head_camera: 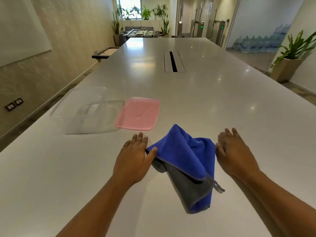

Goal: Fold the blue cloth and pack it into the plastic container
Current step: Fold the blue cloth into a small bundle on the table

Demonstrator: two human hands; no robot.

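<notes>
The blue cloth (184, 154), grey on its underside, lies bunched and partly lifted on the white table between my hands. My left hand (135, 156) pinches its left corner between thumb and fingers. My right hand (234, 151) holds the cloth's right edge, with the fingertips hidden behind the fabric. A clear plastic container (85, 112) stands open to the far left of the cloth. Its pink lid (138, 113) lies flat beside it, just beyond my left hand.
The long white table (239, 108) runs far ahead, with a cable slot (173, 61) in its middle. The table's left edge drops to the floor beside a wall. Potted plants and water bottles stand at the room's right side.
</notes>
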